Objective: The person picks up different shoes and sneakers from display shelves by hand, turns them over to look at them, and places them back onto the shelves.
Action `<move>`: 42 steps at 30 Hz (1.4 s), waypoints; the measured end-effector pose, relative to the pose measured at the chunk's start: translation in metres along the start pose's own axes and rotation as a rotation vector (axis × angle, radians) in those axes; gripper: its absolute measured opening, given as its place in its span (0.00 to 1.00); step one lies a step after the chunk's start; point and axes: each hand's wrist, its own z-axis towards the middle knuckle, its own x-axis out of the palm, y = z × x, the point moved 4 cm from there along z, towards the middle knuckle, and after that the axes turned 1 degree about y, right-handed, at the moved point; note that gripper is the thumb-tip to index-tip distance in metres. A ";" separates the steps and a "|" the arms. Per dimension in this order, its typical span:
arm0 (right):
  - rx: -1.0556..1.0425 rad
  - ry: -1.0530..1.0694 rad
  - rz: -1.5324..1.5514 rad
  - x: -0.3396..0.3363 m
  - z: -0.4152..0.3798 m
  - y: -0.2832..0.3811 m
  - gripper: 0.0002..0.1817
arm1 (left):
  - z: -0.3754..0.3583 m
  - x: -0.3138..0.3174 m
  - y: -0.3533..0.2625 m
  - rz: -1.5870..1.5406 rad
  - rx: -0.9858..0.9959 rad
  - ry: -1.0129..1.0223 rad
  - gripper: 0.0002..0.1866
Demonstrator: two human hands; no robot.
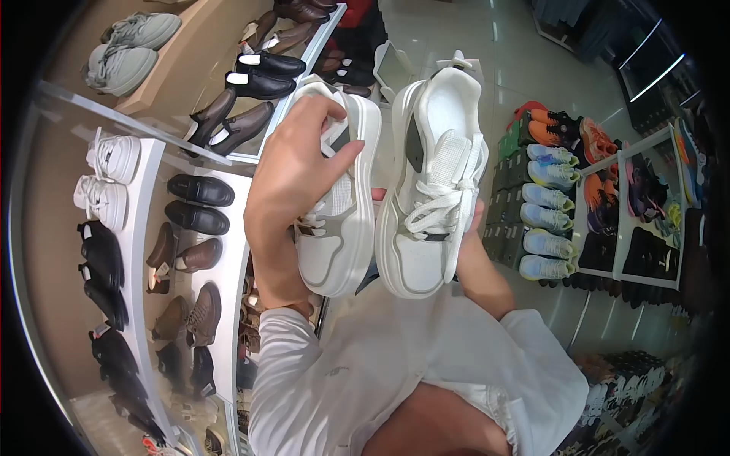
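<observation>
Two white chunky sneakers stand side by side in front of my chest, toes toward me. My left hand [293, 156] grips the left sneaker [334, 254] by its collar, thumb and fingers curled at the opening. That sneaker is tilted, so its thick sole edge and side show. The right sneaker [430, 190] faces upward, with its white laces, mesh tongue and pale lining in sight. My right hand [477, 220] holds it from below; fingers show at both of its sides, and most of the hand is hidden behind the shoe.
Shelves at the left hold black shoes [199, 204], brown shoes [199, 254], white sneakers [100, 199] and grey sneakers [129, 53]. At the right are stacked shoe boxes [511, 182], a row of pale blue sneakers [547, 216] and a rack [646, 216]. Tiled floor [487, 45] lies ahead.
</observation>
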 end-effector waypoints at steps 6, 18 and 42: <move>-0.078 -0.191 0.213 -0.076 0.015 0.007 0.51 | 0.060 0.054 0.136 -0.782 -0.196 0.113 0.15; -0.188 -0.358 0.028 -0.078 0.100 0.073 0.54 | 0.114 0.124 0.253 -1.820 -0.604 -0.182 0.21; -0.035 -0.581 0.185 -0.248 0.157 0.233 0.40 | 0.265 0.255 0.306 -1.542 -1.079 -0.730 0.13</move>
